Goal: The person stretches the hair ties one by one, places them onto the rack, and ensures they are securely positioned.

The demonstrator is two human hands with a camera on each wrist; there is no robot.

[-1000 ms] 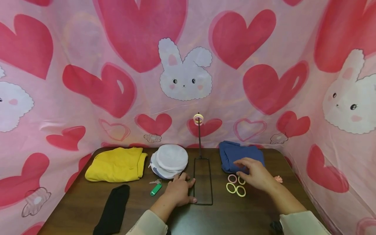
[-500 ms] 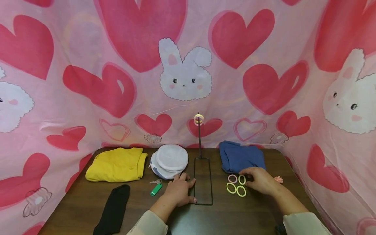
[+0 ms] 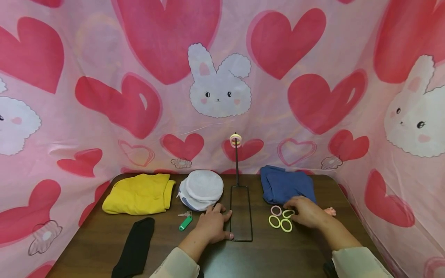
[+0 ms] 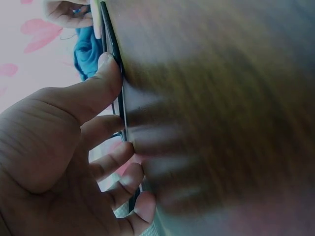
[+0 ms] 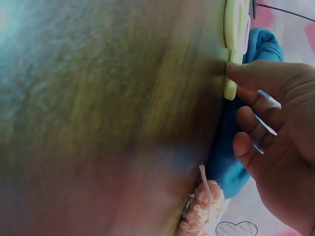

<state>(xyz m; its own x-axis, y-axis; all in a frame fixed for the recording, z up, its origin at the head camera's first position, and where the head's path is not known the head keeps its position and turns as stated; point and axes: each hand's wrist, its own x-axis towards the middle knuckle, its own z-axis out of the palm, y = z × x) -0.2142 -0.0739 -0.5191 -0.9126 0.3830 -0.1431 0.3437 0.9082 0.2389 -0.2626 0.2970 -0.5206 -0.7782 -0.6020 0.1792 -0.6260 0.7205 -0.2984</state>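
In the head view my right hand [image 3: 306, 212] pinches a yellow ring [image 3: 288, 214] between thumb and fingers; the ring looks tilted. The right wrist view shows the thumb on that yellow ring [image 5: 230, 88] at the tabletop. Two more yellow rings [image 3: 274, 221] and a pink ring [image 3: 276, 210] lie against it. My left hand [image 3: 212, 226] rests on the table with spread fingers, its thumb and index fingertip touching the rectangular base of a black wire stand [image 3: 251, 216]. Pink and yellow rings [image 3: 235, 140] hang near the top of its upright rod.
A blue folded cloth [image 3: 285, 184] lies just behind my right hand, with a pinkish knotted thing [image 3: 330, 211] to its right. Leftward are a white cap-like item [image 3: 203, 187], keys with a green tag [image 3: 185, 223], a yellow cloth [image 3: 139, 194] and a black sock [image 3: 135, 247].
My right hand has come down from above the rings and taken hold of the rear right yellow ring, which now tilts. The left hand stays at the stand's base.
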